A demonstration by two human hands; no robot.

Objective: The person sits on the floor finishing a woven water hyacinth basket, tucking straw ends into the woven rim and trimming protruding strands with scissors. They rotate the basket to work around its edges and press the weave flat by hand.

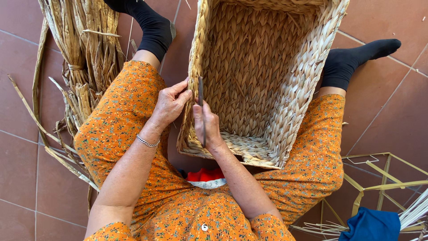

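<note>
A large rectangular woven straw basket (307, 76) lies between my legs on the tiled floor, its opening towards me. My left hand (169, 105) pinches the basket's left rim from outside. My right hand (206, 126) sits just inside that same rim, closed on a thin dark metal tool (201, 96) that points up along the weave. Both hands are close together at the near-left edge of the basket. A silver bracelet (147, 143) circles my left wrist.
A bundle of dried straw (87, 53) lies on the floor by my left leg, with loose strands trailing towards me. At the lower right stand a yellow wire frame (379, 178), a blue cloth (372, 225) and pale thin reeds (414, 214).
</note>
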